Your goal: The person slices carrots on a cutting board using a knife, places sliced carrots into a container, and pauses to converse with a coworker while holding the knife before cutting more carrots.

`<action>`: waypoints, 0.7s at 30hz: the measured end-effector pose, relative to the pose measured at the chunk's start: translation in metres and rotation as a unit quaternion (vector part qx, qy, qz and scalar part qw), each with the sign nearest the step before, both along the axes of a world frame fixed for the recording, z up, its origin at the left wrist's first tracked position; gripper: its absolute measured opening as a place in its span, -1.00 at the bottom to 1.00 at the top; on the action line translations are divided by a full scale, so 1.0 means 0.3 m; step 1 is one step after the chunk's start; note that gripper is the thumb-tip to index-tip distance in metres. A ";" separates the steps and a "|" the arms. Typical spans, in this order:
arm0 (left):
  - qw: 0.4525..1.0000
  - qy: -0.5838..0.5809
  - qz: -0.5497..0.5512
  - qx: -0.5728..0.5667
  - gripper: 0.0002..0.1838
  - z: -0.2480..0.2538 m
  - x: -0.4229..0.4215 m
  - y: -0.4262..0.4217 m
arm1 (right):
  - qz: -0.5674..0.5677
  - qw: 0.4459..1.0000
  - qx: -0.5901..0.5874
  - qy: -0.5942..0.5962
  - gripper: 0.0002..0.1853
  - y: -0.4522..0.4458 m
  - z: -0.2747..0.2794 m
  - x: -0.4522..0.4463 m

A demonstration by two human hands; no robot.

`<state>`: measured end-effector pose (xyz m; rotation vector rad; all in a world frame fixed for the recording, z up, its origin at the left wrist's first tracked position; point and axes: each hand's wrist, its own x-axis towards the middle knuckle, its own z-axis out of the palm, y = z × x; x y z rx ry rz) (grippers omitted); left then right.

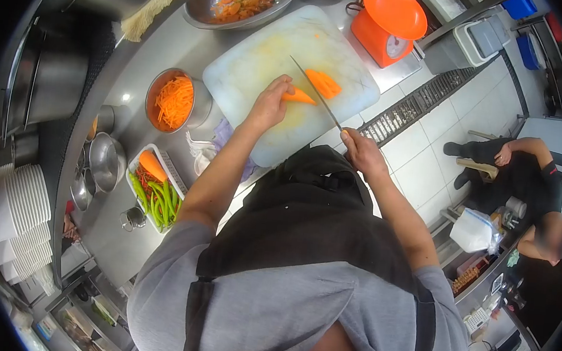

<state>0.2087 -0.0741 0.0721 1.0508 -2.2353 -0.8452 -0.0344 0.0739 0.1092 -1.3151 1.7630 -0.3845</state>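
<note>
My left hand (272, 102) is closed around a peeled carrot (299, 96) over the white cutting board (244, 60). In my right hand (362, 150) is the handle of a knife (317, 92), its long blade slanting up and left across the board. The blade lies between the carrot and several orange carrot slices (323, 83). Whether the edge touches the carrot, I cannot tell. Left of the board stands a metal pot (199, 103) filled with carrot strips (173, 102).
A metal bowl with carrot peelings (242, 1) and an orange kitchen scale (392, 26) stand beyond the board. At left, a white basket (178, 184) holds green peppers (160, 202) and a carrot (153, 165). Another person (535, 176) sits at right.
</note>
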 end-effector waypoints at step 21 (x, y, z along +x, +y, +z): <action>0.979 0.050 0.186 0.071 -0.67 -0.042 -0.026 0.031 | 0.066 0.997 -0.019 0.033 -0.55 0.052 0.080 -0.018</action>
